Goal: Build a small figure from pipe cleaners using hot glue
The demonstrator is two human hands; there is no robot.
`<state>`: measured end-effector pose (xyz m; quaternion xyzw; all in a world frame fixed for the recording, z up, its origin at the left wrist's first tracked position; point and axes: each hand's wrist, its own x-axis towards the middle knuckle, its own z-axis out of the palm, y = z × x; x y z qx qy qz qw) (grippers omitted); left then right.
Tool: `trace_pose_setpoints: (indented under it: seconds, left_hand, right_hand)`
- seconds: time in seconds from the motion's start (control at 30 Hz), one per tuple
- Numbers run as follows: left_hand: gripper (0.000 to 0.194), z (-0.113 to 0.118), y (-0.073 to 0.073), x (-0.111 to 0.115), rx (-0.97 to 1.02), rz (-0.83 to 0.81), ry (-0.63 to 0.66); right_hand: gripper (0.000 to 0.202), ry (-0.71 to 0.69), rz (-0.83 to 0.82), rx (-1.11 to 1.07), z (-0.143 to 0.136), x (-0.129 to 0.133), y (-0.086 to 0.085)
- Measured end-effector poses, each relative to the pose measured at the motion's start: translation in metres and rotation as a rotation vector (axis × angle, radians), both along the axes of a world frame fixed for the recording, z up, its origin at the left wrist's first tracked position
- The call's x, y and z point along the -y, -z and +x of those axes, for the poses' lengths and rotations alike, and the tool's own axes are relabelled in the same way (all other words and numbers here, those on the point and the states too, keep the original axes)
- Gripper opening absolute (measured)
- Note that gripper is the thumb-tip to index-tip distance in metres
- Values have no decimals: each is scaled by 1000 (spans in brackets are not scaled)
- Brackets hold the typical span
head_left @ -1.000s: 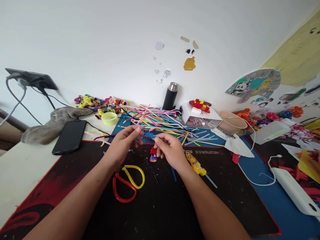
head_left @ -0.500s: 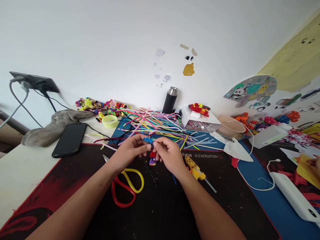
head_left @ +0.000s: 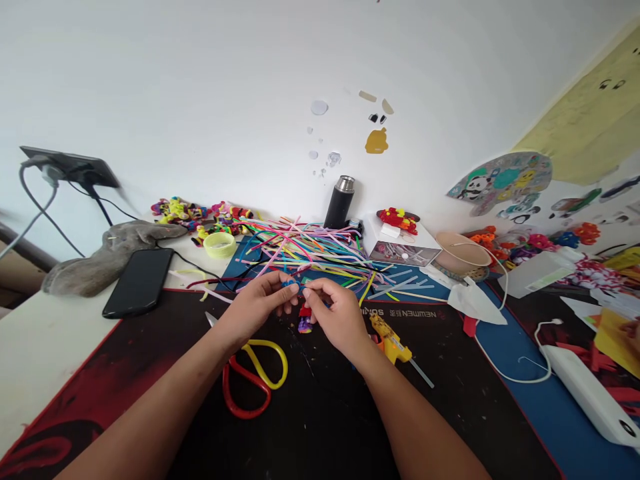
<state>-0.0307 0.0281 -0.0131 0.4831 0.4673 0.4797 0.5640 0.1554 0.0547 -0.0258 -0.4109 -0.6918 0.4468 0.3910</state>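
Observation:
Over the middle of the dark mat, a short coiled blue pipe cleaner [head_left: 291,285] is pinched between my two hands. My left hand [head_left: 263,297] grips it with thumb and forefinger, the other fingers curled beneath. Thumb and forefinger of my right hand [head_left: 339,313] are closed at its right end. Just below the fingertips lies a small red and purple fuzzy piece [head_left: 305,321], partly covered by my right hand. Scissors with one yellow and one red handle [head_left: 227,395] rest under my left forearm. A yellow glue gun [head_left: 393,340] lies right of my right wrist.
Many coloured pipe cleaners [head_left: 305,243] are heaped behind my hands. A black flask [head_left: 339,203] and a white drawer box [head_left: 400,248] stand at the wall. A phone [head_left: 139,281] lies left. Another person's hand shows at the far right edge, near yellow paper [head_left: 613,337].
The blue coil has shifted slightly left and is more covered by my left fingers. My right fingertips have moved a little along its right end. The view has tilted slightly.

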Motion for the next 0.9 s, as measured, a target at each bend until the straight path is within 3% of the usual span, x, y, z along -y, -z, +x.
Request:
trace_pose_setpoints:
  seconds: [0.23,0.4,0.6,0.9]
  left_hand:
    - [35,0,-5,1,-90,5,22]
    - [34,0,-3,2,-48,-5,31]
    - [32,-1,3,0,-41,3,58]
    - [38,1,-3,1,-113,34,50]
  right_hand:
    - [16,36,211,124,-2,1,2]
    - [14,49,324,153,-2,4,-1]
    - [15,47,370,176,-2,3,1]
    - [15,54,313,153,-3,3,0]
